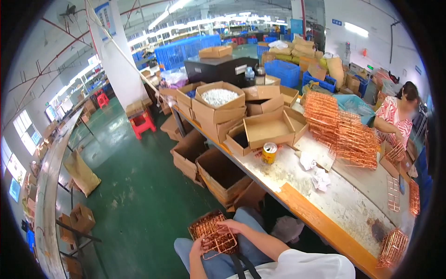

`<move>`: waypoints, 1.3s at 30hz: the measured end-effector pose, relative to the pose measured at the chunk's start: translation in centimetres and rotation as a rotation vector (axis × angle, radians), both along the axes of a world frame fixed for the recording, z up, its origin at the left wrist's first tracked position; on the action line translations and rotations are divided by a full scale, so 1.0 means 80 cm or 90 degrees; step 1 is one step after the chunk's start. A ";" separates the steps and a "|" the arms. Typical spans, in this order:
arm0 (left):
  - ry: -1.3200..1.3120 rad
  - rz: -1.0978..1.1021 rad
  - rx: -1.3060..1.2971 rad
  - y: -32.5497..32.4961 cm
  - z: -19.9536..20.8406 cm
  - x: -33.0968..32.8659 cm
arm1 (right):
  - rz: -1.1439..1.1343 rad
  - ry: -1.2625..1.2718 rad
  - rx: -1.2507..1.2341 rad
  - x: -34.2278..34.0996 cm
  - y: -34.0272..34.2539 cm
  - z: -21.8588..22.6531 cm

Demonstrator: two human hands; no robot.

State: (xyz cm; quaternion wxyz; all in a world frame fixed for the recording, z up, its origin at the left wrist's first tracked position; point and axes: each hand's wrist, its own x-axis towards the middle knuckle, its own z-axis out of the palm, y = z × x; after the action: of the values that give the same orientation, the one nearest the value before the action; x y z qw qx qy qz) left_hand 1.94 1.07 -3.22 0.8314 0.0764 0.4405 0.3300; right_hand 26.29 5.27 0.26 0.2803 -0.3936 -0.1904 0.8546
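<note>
Over my lap, a copper-coloured wire rack (225, 245) with a grid of square openings is held between my hands. My left hand (198, 245) has its fingers closed around the rack's left side. At the upper right of the rack, my right hand (231, 226) grips it with bent fingers. Just beyond and partly beneath it, a small cardboard box (191, 229) holds a heap of small copper-coloured pieces (206, 225). The rack and my hands hide part of this box.
A worktable (344, 209) on my right carries stacked copper racks (355, 139), open cartons (269, 128), a yellow can (269, 153) and crumpled paper (320, 179). Cardboard boxes (220, 174) stand under its edge. A co-worker (395, 116) sits across it, handling a copper rack.
</note>
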 end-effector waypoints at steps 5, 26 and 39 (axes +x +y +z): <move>0.114 0.036 0.042 0.003 0.032 0.014 | 0.015 -0.022 -0.087 -0.008 0.013 -0.027; -0.076 0.427 0.016 0.049 -0.032 -0.012 | -0.053 -0.021 -0.054 -0.032 0.021 -0.034; 0.092 0.204 0.133 0.014 0.027 0.003 | 0.000 -0.109 0.013 -0.053 0.009 -0.017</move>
State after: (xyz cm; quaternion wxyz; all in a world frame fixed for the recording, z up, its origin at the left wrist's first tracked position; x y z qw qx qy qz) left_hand 2.17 2.15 -1.04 0.7224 0.1144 0.4688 0.4953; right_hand 22.08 5.97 -1.06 0.2669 -0.4626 -0.2225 0.8156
